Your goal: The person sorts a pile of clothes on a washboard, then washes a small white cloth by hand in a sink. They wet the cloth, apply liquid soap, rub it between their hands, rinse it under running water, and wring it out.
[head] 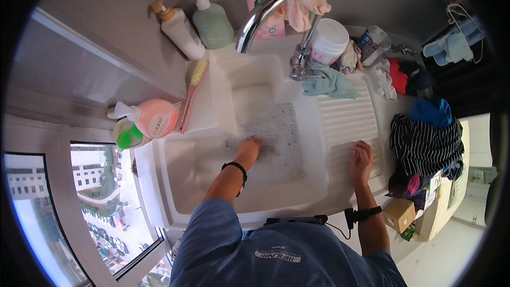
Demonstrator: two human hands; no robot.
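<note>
My left hand (250,149) reaches down into foamy, greyish water (279,139) in the white sink (255,204). Its fingertips are at the water, beside a dark patch. Whether they grip anything there is hidden. My right hand (361,161) hovers over or rests on the ribbed washboard (346,117) at the sink's right, its fingers loosely curled with nothing visible in them. A chrome faucet (259,18) arches over the basin. The wet teal cloth (330,82) lies at the washboard's top edge, by the faucet's base.
A pink-handled scrub brush (192,93) and a pink pump bottle (157,118) stand left, near a window. Behind the sink are a green pump bottle (213,26), a white tub (329,40) and a peach cloth (301,0) draped on the faucet. Striped clothing (424,143) is heaped right.
</note>
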